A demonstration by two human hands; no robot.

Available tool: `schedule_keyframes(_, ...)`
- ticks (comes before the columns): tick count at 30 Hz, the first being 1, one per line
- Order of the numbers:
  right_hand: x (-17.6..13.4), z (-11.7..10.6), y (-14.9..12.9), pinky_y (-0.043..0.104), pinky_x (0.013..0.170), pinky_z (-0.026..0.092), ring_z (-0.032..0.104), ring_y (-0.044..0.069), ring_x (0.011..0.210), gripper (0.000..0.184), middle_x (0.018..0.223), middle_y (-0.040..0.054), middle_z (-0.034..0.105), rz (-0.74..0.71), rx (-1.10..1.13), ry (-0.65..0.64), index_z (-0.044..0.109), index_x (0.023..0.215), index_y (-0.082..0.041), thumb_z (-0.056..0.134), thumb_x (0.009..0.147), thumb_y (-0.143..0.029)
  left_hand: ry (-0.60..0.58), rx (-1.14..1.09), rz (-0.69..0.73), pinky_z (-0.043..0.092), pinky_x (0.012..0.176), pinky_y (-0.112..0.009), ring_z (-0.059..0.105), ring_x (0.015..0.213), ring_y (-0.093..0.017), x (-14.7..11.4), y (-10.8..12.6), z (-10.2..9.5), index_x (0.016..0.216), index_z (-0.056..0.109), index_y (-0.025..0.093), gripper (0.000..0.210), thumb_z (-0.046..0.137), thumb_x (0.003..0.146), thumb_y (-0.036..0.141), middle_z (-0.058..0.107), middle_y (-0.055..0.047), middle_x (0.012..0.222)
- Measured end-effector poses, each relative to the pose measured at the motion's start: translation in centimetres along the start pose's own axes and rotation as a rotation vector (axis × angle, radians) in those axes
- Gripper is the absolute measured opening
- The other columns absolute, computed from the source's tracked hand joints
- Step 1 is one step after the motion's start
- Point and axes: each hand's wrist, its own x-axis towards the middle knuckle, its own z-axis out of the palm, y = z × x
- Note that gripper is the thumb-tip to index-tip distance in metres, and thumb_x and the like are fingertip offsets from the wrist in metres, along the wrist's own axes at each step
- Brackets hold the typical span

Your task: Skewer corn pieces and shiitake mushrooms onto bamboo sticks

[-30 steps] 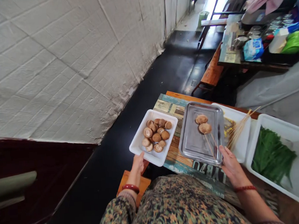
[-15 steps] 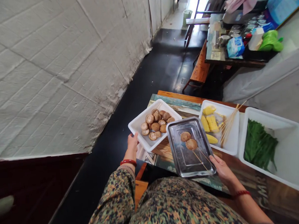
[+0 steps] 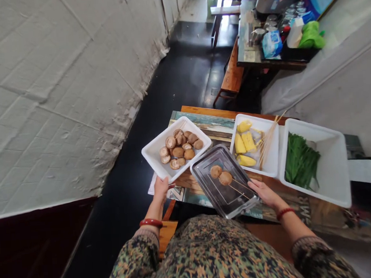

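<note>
My left hand (image 3: pixel 161 190) is at the near edge of a white plastic tub (image 3: pixel 151 154), fingers closed around its rim. Brown mushrooms (image 3: pixel 178 152), several of them, lie inside that tub. With my right hand (image 3: pixel 264 193) I grip the right edge of a shallow metal tray (image 3: pixel 212 192). The tray sits askew beside the tub, over the table's near side. In it lie two skewered mushrooms (image 3: pixel 225 178), with thin wooden sticks (image 3: pixel 239 190) pointing toward my right hand.
Right of the tray, a white tub (image 3: pixel 270 167) holds yellow corn pieces (image 3: pixel 248 141) and a bundle of skewers (image 3: pixel 269 142). Beside it, another tub (image 3: pixel 333 167) contains green leafy stalks (image 3: pixel 301 161). A bench (image 3: pixel 232 75) and a cluttered table (image 3: pixel 248 43) stand farther back; a white wall (image 3: pixel 60 100) runs along the left.
My view has shifted, so everything appears farther left and mostly higher. The metal tray has turned counterclockwise, its far end swinging left. Both hands keep their places at the tub and the tray.
</note>
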Motion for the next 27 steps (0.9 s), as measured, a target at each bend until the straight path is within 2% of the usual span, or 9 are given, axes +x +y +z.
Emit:
schedule_keyframes(4,-0.1,-1.4,-0.1,0.043,0.091,0.055,0.071,0.026,0.095,0.051,0.103,0.0034,0.077,-0.022,-0.147,-0.033,0.069,0.118,-0.022,0.054,0.087,-0.059,0.065,0.111,0.049,0.053,0.042,-0.023,0.068,0.055,-0.014,1.6,0.8,-1.2,0.112,0.048,0.017,0.026,0.052,0.087,0.016,0.062,-0.005,0.093)
schedule_keyframes(8,1.4,-1.2,0.5,0.040,0.083,0.057,0.070,0.025,0.083,0.046,0.083,0.0020,0.077,-0.108,-0.333,0.068,0.076,0.096,-0.019,0.055,0.085,-0.059,0.099,0.167,0.075,0.050,0.041,-0.021,0.066,0.052,-0.012,1.7,1.0,-1.2,0.114,0.045,0.018,0.025,0.049,0.089,0.017,0.060,-0.004,0.093)
schedule_keyframes(12,4.2,-0.1,1.2,0.041,0.084,0.054,0.067,0.025,0.078,0.034,0.072,0.0023,0.073,-0.162,-0.414,0.190,0.074,0.078,-0.019,0.060,0.082,-0.049,0.080,0.158,0.067,0.050,0.042,-0.018,0.067,0.053,-0.011,1.0,1.1,-0.9,0.112,0.044,0.019,0.019,0.045,0.093,0.020,0.060,-0.003,0.090)
schedule_keyframes(15,5.2,0.8,1.5,0.047,0.098,0.046,0.065,0.028,0.097,0.026,0.094,0.0075,0.074,-0.228,-0.493,0.350,0.074,0.095,-0.020,0.058,0.083,-0.038,0.058,0.135,0.045,0.050,0.043,-0.018,0.067,0.053,-0.011,0.3,1.1,-0.8,0.110,0.043,0.019,0.017,0.046,0.094,0.020,0.060,-0.003,0.090)
schedule_keyframes(18,4.8,1.9,1.5,0.052,0.110,0.035,0.056,0.031,0.119,0.034,0.122,0.0128,0.067,-0.315,-0.552,0.454,0.068,0.115,-0.020,0.055,0.086,-0.031,0.041,0.102,0.019,0.051,0.045,-0.018,0.068,0.054,-0.011,-0.5,0.9,-0.8,0.108,0.043,0.020,0.016,0.048,0.093,0.021,0.060,-0.002,0.089)
schedule_keyframes(20,4.2,2.8,1.5,0.051,0.110,0.037,0.056,0.030,0.120,0.034,0.124,0.0129,0.066,-0.370,-0.574,0.437,0.068,0.116,-0.020,0.054,0.087,-0.030,0.034,0.081,0.002,0.052,0.047,-0.019,0.068,0.056,-0.011,-1.1,0.7,-0.8,0.107,0.043,0.020,0.017,0.050,0.092,0.021,0.061,-0.001,0.087)
schedule_keyframes(24,3.7,5.0,1.1,0.048,0.101,0.048,0.064,0.028,0.108,0.032,0.116,0.0122,0.070,-0.438,-0.588,0.365,0.070,0.112,-0.020,0.049,0.090,-0.032,0.042,0.047,-0.038,0.051,0.047,-0.020,0.069,0.057,-0.012,-2.3,0.1,-0.8,0.105,0.042,0.020,0.020,0.054,0.089,0.018,0.061,-0.002,0.088)
schedule_keyframes(27,4.2,6.5,0.4,0.047,0.098,0.049,0.066,0.027,0.105,0.034,0.115,0.0129,0.071,-0.467,-0.585,0.329,0.069,0.114,-0.019,0.047,0.091,-0.032,0.060,0.026,-0.079,0.051,0.046,-0.021,0.069,0.058,-0.014,-3.3,-0.9,-0.6,0.105,0.042,0.020,0.026,0.058,0.086,0.017,0.062,-0.003,0.089)
